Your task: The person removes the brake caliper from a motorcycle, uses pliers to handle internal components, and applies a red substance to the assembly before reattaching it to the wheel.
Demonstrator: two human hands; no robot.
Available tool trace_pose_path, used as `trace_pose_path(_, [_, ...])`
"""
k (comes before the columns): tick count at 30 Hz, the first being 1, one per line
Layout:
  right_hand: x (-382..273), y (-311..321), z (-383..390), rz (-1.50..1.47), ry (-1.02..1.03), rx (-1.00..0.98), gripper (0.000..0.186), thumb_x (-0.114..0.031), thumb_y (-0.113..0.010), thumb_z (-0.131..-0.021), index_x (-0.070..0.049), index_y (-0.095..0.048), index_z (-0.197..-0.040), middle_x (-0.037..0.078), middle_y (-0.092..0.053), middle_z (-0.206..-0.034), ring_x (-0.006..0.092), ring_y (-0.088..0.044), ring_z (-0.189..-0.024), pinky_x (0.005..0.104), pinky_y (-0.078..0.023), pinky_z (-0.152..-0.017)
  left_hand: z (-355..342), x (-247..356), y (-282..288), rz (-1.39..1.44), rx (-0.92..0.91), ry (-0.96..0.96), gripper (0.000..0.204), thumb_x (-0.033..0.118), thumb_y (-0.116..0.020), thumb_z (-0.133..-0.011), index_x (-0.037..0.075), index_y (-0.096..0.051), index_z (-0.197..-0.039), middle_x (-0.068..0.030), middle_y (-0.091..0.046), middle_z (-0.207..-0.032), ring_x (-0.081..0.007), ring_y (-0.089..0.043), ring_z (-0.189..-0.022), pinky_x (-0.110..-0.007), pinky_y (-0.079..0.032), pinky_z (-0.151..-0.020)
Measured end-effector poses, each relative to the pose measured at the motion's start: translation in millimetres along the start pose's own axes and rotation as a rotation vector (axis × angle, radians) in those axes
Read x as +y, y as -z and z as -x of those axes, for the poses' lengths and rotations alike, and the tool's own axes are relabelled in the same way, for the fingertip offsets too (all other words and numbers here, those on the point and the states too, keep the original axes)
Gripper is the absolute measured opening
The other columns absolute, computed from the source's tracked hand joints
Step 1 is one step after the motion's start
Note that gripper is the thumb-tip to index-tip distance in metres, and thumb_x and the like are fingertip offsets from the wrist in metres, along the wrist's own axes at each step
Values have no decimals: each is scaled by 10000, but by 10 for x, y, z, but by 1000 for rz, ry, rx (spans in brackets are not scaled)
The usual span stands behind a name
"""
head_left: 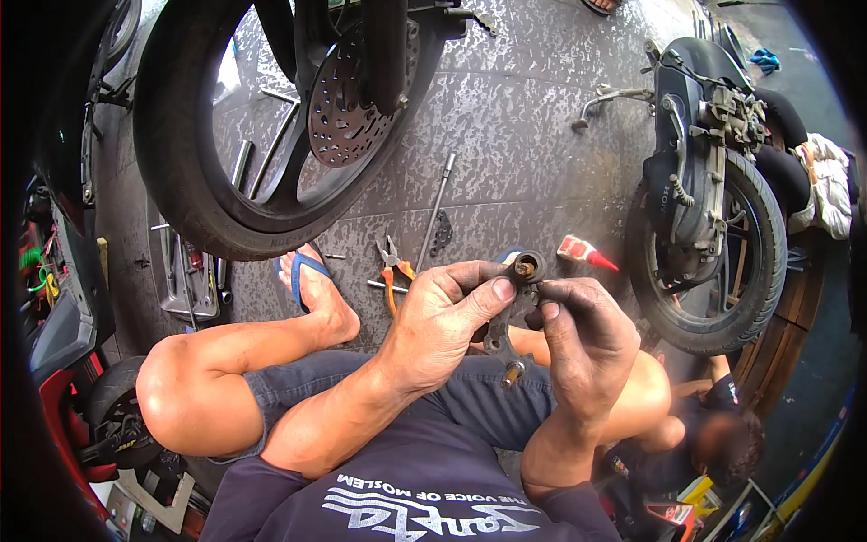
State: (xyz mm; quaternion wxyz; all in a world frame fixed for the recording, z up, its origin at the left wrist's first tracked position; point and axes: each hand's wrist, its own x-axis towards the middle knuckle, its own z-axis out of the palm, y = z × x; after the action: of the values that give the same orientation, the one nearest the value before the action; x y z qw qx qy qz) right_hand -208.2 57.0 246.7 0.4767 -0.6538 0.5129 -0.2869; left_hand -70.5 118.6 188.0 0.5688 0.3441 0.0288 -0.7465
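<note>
My left hand (442,316) grips a dark, greasy metal bracket (497,336), which looks like part of a brake caliper, in front of my chest. A round open bore (526,266) faces up at its upper end, with something brownish inside. From its lower end a metal pin (514,372) sticks out. Thumb and forefinger of my right hand (582,339) are pinched together just below the bore, at the bracket's edge. Whatever lies between those fingertips is too small to make out. Both hands have blackened fingers.
Ahead on the left stands a motorcycle front wheel (194,217) with a brake disc (348,108). Orange-handled pliers (390,271), a long bar (439,203), a red-tipped white bottle (582,251) and a tool tray (185,303) lie about. Another motorcycle (713,199) and a person (686,443) are to the right.
</note>
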Motion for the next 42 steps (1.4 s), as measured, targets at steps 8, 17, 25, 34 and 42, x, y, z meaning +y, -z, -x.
trace_pose_path(8, [25,0,39,-158,-173,82,127,59,-685,-859,46,-639,-977,66,-705,-866,87,-657,-771,212,-520,-702,-12,-15,-5,-20,15,26,258,108,-570,-990,-45,-630,-1189,-143,-665,-1175,-206,-621,-1102,-378,-487,-988])
trace_pose_path(17, [53,2,17,-231,-185,102,138,61,-688,-867,51,-649,-999,78,-704,-872,86,-648,-775,207,-515,-693,-2,-40,-18,72,-12,63,267,119,-590,-977,-38,-624,-1189,-121,-673,-1141,-179,-633,-1044,-350,-502,-937])
trace_pose_path(25, [89,-20,13,-177,-57,71,125,72,-675,-868,65,-664,-992,83,-692,-858,99,-645,-742,215,-509,-663,44,97,-124,190,-33,147,218,171,-601,-973,-3,-637,-1101,-25,-640,-878,-105,-609,-748,-258,-526,-684])
trace_pose_path(34, [47,50,-32,80,75,-37,198,124,-683,-779,51,-684,-963,122,-680,-830,178,-669,-754,274,-524,-693,44,88,-114,205,11,162,209,181,-588,-978,2,-642,-1073,-33,-644,-850,-105,-620,-710,-263,-539,-627])
trace_pose_path(42, [65,51,-90,192,253,-36,196,139,-693,-758,39,-674,-925,132,-684,-840,206,-675,-780,298,-534,-746,12,7,-48,196,8,154,205,188,-590,-977,10,-642,-1063,-32,-648,-839,-105,-632,-696,-257,-547,-606])
